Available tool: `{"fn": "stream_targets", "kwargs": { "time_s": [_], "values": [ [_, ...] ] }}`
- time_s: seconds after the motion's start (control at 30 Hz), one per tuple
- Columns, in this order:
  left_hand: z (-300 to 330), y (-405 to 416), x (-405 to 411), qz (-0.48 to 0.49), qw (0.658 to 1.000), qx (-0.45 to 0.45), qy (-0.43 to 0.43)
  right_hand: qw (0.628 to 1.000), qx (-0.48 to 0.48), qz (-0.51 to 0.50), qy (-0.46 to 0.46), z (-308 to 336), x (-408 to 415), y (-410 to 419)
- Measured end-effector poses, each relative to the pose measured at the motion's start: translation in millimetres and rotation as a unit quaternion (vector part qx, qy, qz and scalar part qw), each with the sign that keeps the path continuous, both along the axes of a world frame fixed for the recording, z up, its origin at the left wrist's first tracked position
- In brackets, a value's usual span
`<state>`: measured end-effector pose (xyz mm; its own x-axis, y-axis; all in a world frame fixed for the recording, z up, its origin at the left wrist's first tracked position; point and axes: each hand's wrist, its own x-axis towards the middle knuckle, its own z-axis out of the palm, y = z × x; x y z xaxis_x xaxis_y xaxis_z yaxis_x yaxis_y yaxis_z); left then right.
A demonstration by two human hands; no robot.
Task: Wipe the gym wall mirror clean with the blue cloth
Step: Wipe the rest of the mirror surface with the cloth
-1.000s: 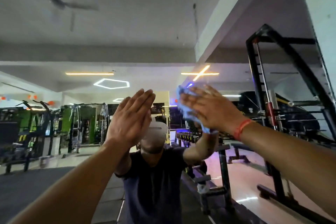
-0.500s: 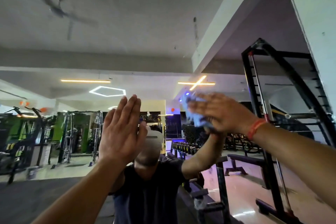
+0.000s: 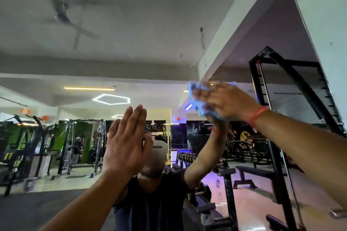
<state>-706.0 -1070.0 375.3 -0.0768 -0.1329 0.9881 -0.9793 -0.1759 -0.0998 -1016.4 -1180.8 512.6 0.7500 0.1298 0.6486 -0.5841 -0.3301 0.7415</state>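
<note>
Right hand (image 3: 228, 102) presses blue cloth (image 3: 197, 99) on mirror (image 3: 131, 24) — left hand (image 3: 125, 142) flat (fingers together).

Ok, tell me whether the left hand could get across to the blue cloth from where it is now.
Probably yes. The left hand lies flat, fingers straight, on the gym wall mirror, holding nothing. The crumpled blue cloth sits higher to its right under the right hand, with only bare glass between them.

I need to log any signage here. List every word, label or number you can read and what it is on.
None can be read.
Yellow round logo with lettering on the dark wall banner reflected in the mirror: mirrored and too blurred.
Dark poster in the reflection: too small.
</note>
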Motion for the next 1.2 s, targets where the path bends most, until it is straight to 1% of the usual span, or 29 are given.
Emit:
{"fn": "stream_targets", "kwargs": {
  "time_s": [0.03, 0.07, 0.1, 0.13, 0.17, 0.23, 0.3, 0.33, 0.37, 0.4, 0.43, 0.47, 0.5, 0.53, 0.6, 0.67, 0.7, 0.73, 0.77, 0.8, 0.87, 0.9, 0.93, 0.97, 1.03, 1.07, 1.1, 1.13, 1.2],
  "values": [
    [0, 0, 0, 0.002, 1.000, 0.000, -0.002, 0.995, 0.040, -0.004, -0.095, 16, 1, 4],
    [1, 1, -1, 0.002, 1.000, 0.000, -0.003, 0.980, 0.086, 0.010, -0.180, 29, 14, 8],
    [2, 1, -2, 0.001, 1.000, 0.001, -0.003, 0.961, 0.129, 0.034, -0.242, 35, 35, 12],
    [2, 2, -2, 0.000, 1.000, 0.003, -0.001, 0.945, 0.164, 0.061, -0.275, 34, 58, 19],
    [3, 3, -2, -0.001, 1.000, 0.004, 0.001, 0.942, 0.176, 0.081, -0.274, 29, 78, 24],
    [2, 4, -3, -0.001, 1.000, 0.009, 0.004, 0.970, 0.138, 0.089, -0.180, 10, 94, 23],
    [2, 5, -4, -0.001, 1.000, 0.012, 0.002, 0.993, 0.081, 0.051, -0.071, 12, 69, 19],
    [2, 5, -4, -0.002, 1.000, 0.013, 0.003, 0.996, 0.063, 0.022, -0.063, 24, 53, 15],
    [2, 5, -3, -0.003, 1.000, 0.012, 0.002, 0.993, 0.058, -0.001, -0.101, 39, 41, 14],
    [2, 5, -3, -0.002, 1.000, 0.009, 0.002, 0.983, 0.068, -0.012, -0.172, 54, 33, 15],
    [3, 5, -3, -0.001, 1.000, 0.009, 0.002, 0.963, 0.105, -0.016, -0.249, 64, 33, 17],
    [3, 4, -3, 0.001, 1.000, 0.012, 0.002, 0.943, 0.132, -0.001, -0.305, 68, 44, 21],
    [3, 4, -2, 0.001, 1.000, 0.012, 0.003, 0.936, 0.139, 0.022, -0.323, 66, 60, 25],
    [3, 4, -2, 0.000, 1.000, 0.010, 0.004, 0.937, 0.133, 0.049, -0.318, 60, 74, 29],
    [3, 4, -2, -0.002, 1.000, 0.008, 0.003, 0.958, 0.124, 0.077, -0.248, 44, 78, 29],
    [2, 4, -2, 0.000, 1.000, 0.007, 0.001, 0.981, 0.093, 0.053, -0.160, 43, 52, 31],
    [2, 4, -3, -0.001, 1.000, 0.007, 0.001, 0.983, 0.089, 0.026, -0.156, 50, 38, 32],
    [2, 4, -3, -0.003, 1.000, 0.007, 0.001, 0.978, 0.092, -0.001, -0.185, 60, 26, 29],
    [3, 4, -2, -0.004, 1.000, 0.006, 0.001, 0.964, 0.110, -0.026, -0.241, 68, 20, 27],
    [3, 4, -2, -0.004, 1.000, 0.004, 0.000, 0.946, 0.124, -0.023, -0.298, 71, 19, 24],
    [3, 4, -3, -0.005, 1.000, -0.001, -0.003, 0.922, 0.139, 0.036, -0.359, 62, 44, 23],
    [2, 4, -3, -0.006, 1.000, -0.003, -0.003, 0.921, 0.143, 0.067, -0.355, 53, 61, 24],
    [2, 3, -3, -0.007, 1.000, -0.005, -0.002, 0.930, 0.141, 0.098, -0.325, 42, 75, 24],
    [2, 3, -3, -0.009, 1.000, -0.009, -0.002, 0.946, 0.142, 0.114, -0.270, 30, 82, 24],
    [2, 2, -3, -0.009, 1.000, -0.011, -0.002, 0.975, 0.124, 0.112, -0.148, 18, 73, 29],
    [2, 1, -2, -0.008, 1.000, -0.011, -0.002, 0.984, 0.107, 0.089, -0.111, 23, 61, 32],
    [1, 0, -2, -0.006, 1.000, -0.011, -0.003, 0.986, 0.096, 0.062, -0.120, 33, 51, 29],
    [1, -1, -1, -0.004, 1.000, -0.014, -0.002, 0.980, 0.094, 0.041, -0.169, 46, 42, 25],
    [2, -2, 0, -0.002, 1.000, -0.018, -0.004, 0.943, 0.136, 0.028, -0.301, 63, 38, 18]
  ]
}}
